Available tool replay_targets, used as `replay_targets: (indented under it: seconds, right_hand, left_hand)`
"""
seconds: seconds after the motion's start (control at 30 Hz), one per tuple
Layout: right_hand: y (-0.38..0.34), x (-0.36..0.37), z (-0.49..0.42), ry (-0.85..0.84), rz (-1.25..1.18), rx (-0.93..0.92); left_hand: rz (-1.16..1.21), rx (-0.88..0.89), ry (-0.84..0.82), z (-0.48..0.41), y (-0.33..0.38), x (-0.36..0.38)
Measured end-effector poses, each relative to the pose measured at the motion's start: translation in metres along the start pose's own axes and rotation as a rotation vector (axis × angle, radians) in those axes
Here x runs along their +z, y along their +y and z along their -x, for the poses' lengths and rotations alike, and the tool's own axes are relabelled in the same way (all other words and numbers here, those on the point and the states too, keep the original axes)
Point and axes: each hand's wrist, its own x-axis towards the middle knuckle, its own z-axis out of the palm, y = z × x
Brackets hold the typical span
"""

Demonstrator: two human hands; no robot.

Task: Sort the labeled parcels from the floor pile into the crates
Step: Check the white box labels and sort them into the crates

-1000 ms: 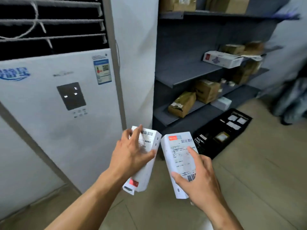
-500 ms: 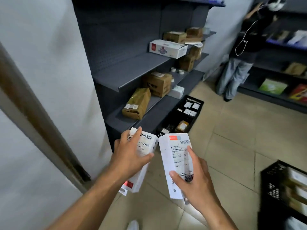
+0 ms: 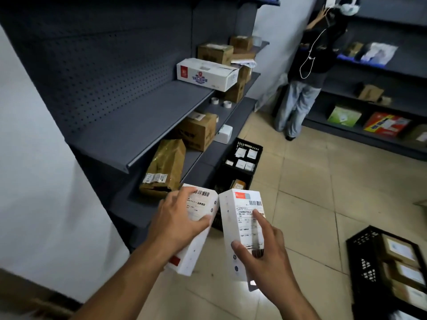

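The left grip (image 3: 178, 224) holds the left parcel (image 3: 201, 205) and the right grip (image 3: 265, 256) holds the right parcel (image 3: 240, 218), side by side, long ends pointing forward. The far crate (image 3: 248, 144) sits straight ahead on the floor (image 3: 312, 192). The side crate (image 3: 362, 255) is off right, nearer the right grip.

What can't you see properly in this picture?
Head view only.
Label on left parcel: mostly covered by left hand.
Label on right parcel: print too blurred to read; right hand covers its lower part.
Right crate: cut off by the picture's right edge.
Far crate: near end hidden behind both parcels.
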Motion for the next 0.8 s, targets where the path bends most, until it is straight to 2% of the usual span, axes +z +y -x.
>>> replay_targets:
  seconds: [0.3, 0.57, 0.8]
  right_hand:
    - [0.019, -0.040, -0.126, 0.085, 0.037, 0.009]
    - [0.044, -0.095, -0.278, 0.049, 0.016, -0.082]
    - [0.059, -0.102, -0.374, 0.071, 0.031, -0.123]
  left_hand:
    - [0.016, 0.101, -0.059, -0.126, 0.062, 0.055]
    - [0.020, 0.060, 0.013, -0.241, 0.138, 0.097]
    - [-0.013, 0.006, 0.115, -0.311, 0.150, 0.116]
